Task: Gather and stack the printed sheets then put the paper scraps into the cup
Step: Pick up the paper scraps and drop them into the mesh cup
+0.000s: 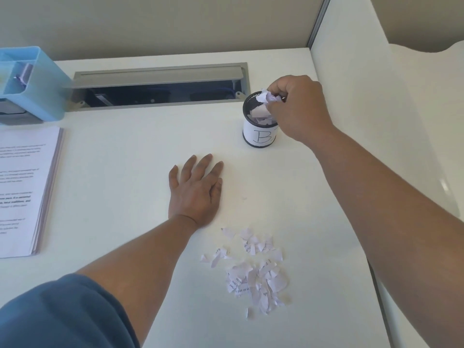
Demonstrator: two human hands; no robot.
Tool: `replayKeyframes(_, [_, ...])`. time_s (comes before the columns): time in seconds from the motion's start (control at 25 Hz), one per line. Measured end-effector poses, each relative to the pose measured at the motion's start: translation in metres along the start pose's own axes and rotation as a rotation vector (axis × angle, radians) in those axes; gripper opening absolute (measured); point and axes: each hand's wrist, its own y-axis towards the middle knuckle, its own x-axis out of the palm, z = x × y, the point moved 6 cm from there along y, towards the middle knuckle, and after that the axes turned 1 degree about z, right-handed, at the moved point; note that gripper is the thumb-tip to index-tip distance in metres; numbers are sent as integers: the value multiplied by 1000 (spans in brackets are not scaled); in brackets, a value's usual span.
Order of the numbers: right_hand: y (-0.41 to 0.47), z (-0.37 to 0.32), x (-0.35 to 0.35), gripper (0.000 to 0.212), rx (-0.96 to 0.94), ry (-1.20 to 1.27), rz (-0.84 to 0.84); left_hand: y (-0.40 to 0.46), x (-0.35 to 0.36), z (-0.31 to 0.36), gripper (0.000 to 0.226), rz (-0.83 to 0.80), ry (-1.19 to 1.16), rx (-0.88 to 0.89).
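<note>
Scraps (pixel 256 277) of torn printed paper lie in a loose heap on the white desk (pixel 125 136) near its front edge, just right of the left forearm, while a pinch of them (pixel 267 97) sits in the curled fingers of the right hand (pixel 298 109) over the mouth of the mesh cup (pixel 258 126); more pieces already show inside it. The left hand (pixel 195 192) rests flat on the desk, fingers spread, holding nothing. Such bits are likely featherlight, limp and prone to drifting, so they are best raked together and pinched from above in small bunches. The cup's white label reads "B". The stack of printed sheets (pixel 25 187) sits squared at the left edge, its text too blurred to read.
</note>
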Motion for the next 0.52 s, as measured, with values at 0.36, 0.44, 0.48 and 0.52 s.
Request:
replayKeyframes(0.36, [-6, -6, 11, 27, -103, -62, 36, 0, 0, 0, 54, -8, 9, 0])
replayKeyframes(0.44, [-28, -13, 8, 20, -154, 67, 106, -1, 0, 1, 53, -4, 8, 1])
replayKeyframes(0.48, [-42, -14, 11, 18, -187, 111, 109, -1, -1, 0, 52, -4, 7, -1])
replayKeyframes(0.52, [-58, -14, 16, 18, -219, 135, 89, -1, -1, 0, 51, -7, 9, -4])
